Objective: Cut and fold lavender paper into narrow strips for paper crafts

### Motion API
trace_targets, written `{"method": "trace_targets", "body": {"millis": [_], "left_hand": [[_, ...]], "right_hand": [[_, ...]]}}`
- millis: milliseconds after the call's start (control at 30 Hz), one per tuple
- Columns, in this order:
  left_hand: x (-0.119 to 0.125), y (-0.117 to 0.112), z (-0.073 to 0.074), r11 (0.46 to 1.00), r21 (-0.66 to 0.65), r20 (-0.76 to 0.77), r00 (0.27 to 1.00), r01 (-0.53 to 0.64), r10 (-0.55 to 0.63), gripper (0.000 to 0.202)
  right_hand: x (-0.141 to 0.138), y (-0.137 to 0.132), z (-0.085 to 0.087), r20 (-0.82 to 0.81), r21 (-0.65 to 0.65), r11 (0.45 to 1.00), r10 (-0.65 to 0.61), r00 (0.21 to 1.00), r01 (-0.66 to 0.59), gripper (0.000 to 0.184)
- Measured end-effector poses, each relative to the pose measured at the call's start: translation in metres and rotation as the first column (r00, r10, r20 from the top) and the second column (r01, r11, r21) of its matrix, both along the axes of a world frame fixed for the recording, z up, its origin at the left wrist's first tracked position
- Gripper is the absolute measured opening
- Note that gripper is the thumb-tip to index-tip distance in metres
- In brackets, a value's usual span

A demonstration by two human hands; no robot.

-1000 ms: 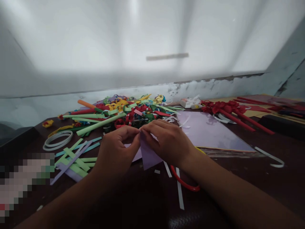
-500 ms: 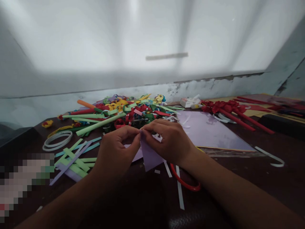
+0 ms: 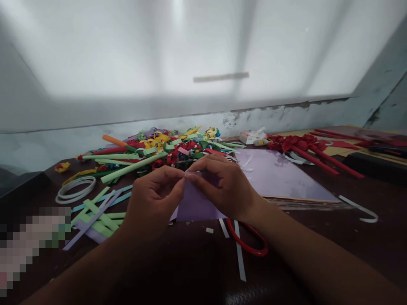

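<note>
A small sheet of purple paper (image 3: 199,205) hangs from my fingertips, its lower part spread below them. My left hand (image 3: 154,199) pinches its top edge between thumb and forefinger. Right beside that pinch, my right hand (image 3: 222,182) grips the same edge, with its thumb in front of the paper. The two fingertips meet, so the pinched edge is mostly hidden. Below my right wrist lies a red loop handle (image 3: 249,245), apparently of scissors whose blades are out of sight. White paper strips (image 3: 241,258) lie beside it.
Behind my hands is a heap of coloured paper strips and curls (image 3: 159,142). Green and purple strips (image 3: 98,212) and white rings (image 3: 76,189) lie left. On the right are a stack of lilac sheets (image 3: 282,178), red paper flowers on sticks (image 3: 295,142) and a black object (image 3: 375,169).
The purple paper has turned from a narrow, tilted shape to a wider one facing me. Both hands keep their pinch at nearly the same place.
</note>
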State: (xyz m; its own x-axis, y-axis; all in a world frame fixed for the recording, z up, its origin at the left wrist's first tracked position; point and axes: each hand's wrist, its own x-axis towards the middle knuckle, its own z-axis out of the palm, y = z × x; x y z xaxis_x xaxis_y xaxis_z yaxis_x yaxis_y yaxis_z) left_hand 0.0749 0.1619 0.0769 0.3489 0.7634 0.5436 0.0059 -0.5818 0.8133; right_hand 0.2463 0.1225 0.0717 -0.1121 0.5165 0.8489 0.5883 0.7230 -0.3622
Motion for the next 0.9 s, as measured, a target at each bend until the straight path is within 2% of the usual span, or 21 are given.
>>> {"method": "trace_targets", "body": {"millis": [100, 333, 500, 633, 767, 900], "left_hand": [[0.000, -0.001, 0.000, 0.999, -0.038, 0.018, 1.000, 0.005, -0.004, 0.010], [0.002, -0.003, 0.000, 1.000, -0.028, 0.010, 1.000, -0.011, 0.011, 0.009], [0.002, -0.003, -0.004, 0.983, -0.175, 0.129, 0.991, 0.049, -0.027, 0.015], [0.003, -0.002, -0.005, 0.966, -0.252, 0.162, 0.987, 0.065, -0.024, 0.021], [0.003, 0.000, -0.007, 0.973, -0.227, 0.173, 0.985, 0.047, -0.008, 0.017], [0.003, 0.003, -0.010, 0.956, -0.261, 0.238, 0.969, 0.131, -0.068, 0.008]], "right_hand": [[-0.001, -0.001, 0.000, -0.081, 0.001, 1.000, -0.009, 0.997, 0.009, 0.006], [-0.005, -0.004, -0.001, -0.200, -0.062, 0.997, 0.023, 0.980, -0.036, 0.007], [-0.010, 0.000, -0.004, -0.328, -0.083, 0.991, 0.073, 0.942, -0.105, 0.006], [-0.012, 0.003, -0.006, -0.397, -0.114, 0.984, 0.085, 0.914, -0.140, 0.010], [-0.012, 0.005, -0.006, -0.439, -0.146, 0.974, 0.095, 0.893, -0.175, 0.012], [-0.013, 0.010, -0.008, -0.435, -0.090, 0.985, 0.095, 0.895, -0.148, 0.005]]}}
